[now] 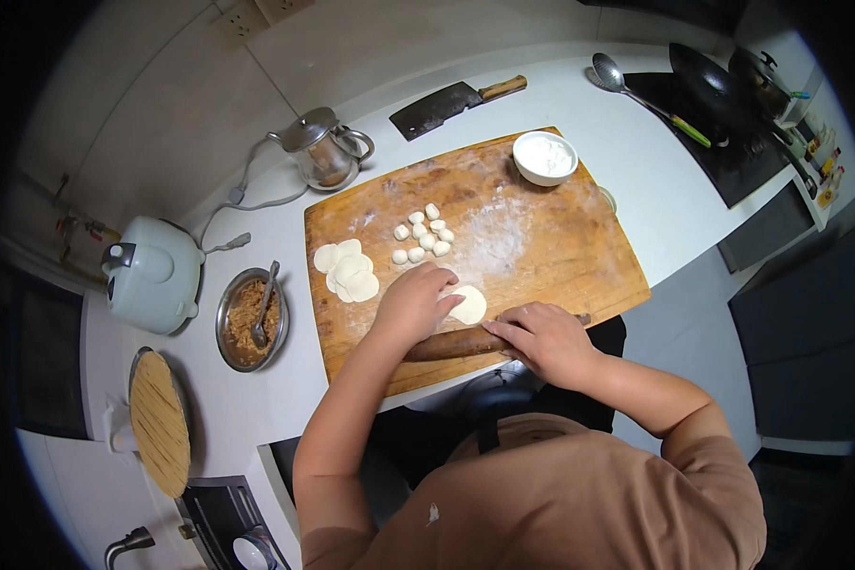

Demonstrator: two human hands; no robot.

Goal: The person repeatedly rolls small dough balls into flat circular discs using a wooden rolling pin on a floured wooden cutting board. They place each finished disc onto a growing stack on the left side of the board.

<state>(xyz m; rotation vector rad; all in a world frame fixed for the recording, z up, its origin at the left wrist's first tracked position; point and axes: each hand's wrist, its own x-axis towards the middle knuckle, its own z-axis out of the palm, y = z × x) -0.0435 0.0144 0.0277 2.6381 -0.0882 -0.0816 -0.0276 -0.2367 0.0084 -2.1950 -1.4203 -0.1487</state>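
A flat round dough wrapper (468, 305) lies near the front edge of the wooden board (579, 237). My left hand (416, 302) has its fingers and thumb closed on the wrapper's left edge. Just in front of it lies a brown wooden rolling pin (454, 345), slanting up to the right. My right hand (544, 340) rests on the pin's right part, its fingers bent over the wood. Several small dough pieces (419, 230) sit beyond my left hand. Left of them, several rolled wrappers (358, 277) overlap in a pile. Loose flour (497, 233) dusts the board's middle.
A white bowl of flour (545, 157) stands on the board's far right corner. Behind the board are a cleaver (444, 108) and a metal kettle (325, 152). To the left is a steel bowl of filling (245, 328) with a spoon. A skimmer (627, 90) lies at far right.
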